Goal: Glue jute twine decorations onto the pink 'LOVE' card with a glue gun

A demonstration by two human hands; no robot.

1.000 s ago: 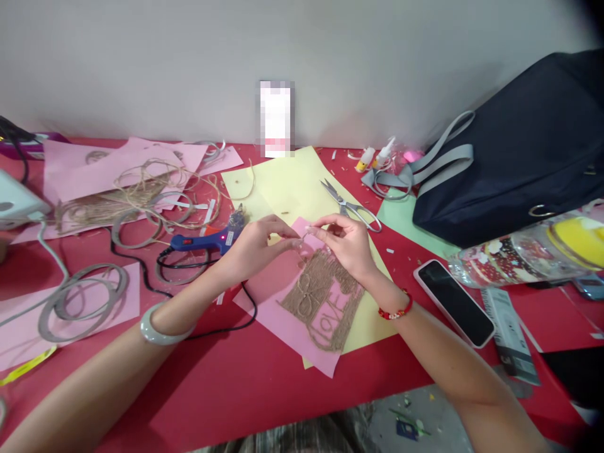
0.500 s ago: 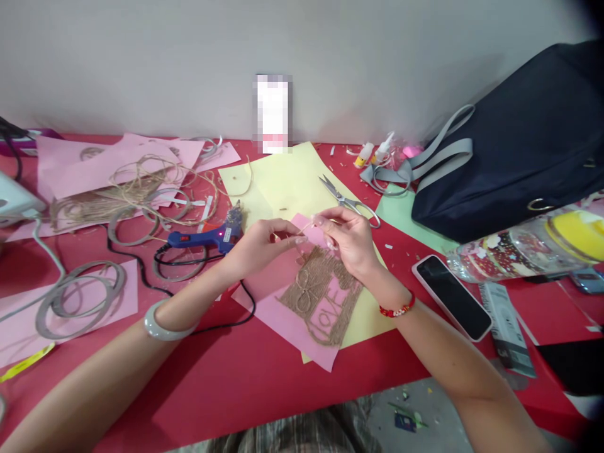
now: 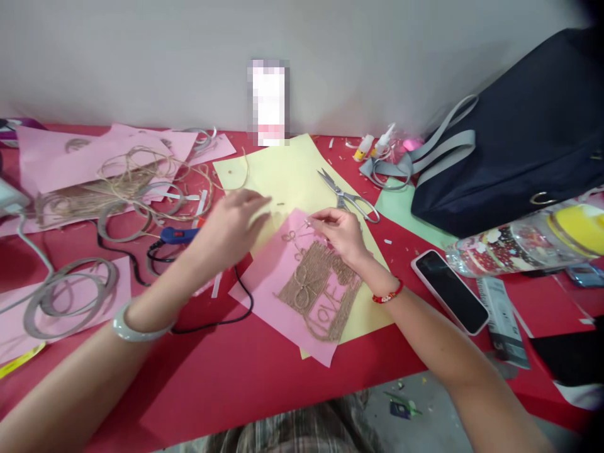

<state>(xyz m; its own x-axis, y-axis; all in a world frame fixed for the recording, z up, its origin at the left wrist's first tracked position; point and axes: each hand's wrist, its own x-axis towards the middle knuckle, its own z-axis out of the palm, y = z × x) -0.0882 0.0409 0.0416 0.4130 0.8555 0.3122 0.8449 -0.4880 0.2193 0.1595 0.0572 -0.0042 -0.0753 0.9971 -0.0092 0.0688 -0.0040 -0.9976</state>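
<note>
My right hand [image 3: 340,236] pinches a short piece of twine [image 3: 306,224] above the top of a pink sheet [image 3: 264,280]. On that sheet lies a twine-covered panel [image 3: 295,294] with a bow and the word LOVE showing pink; my right hand hides part of its upper edge. Small twine loops [image 3: 289,236] extend from the panel's top. My left hand [image 3: 233,229] is in the air, slightly blurred, its thumb and fingers apart and nothing between them. Partly covered by it is a blue glue gun [image 3: 177,236]. Scissors [image 3: 349,198] lie partly open beyond my right hand.
At the left are loose twine [image 3: 141,163], pink papers [image 3: 56,157] and grey tape rings [image 3: 106,296]. A black cord [image 3: 245,296] crosses the red table. On the right stand a dark bag [image 3: 509,126], a bottle [image 3: 519,242] and a phone [image 3: 450,292]. Small glue bottles [image 3: 363,148] are at the back.
My left hand has let go of the twine and moved left and up, over the glue gun. My right hand keeps the twine in nearly the same place. The view has shifted slightly.
</note>
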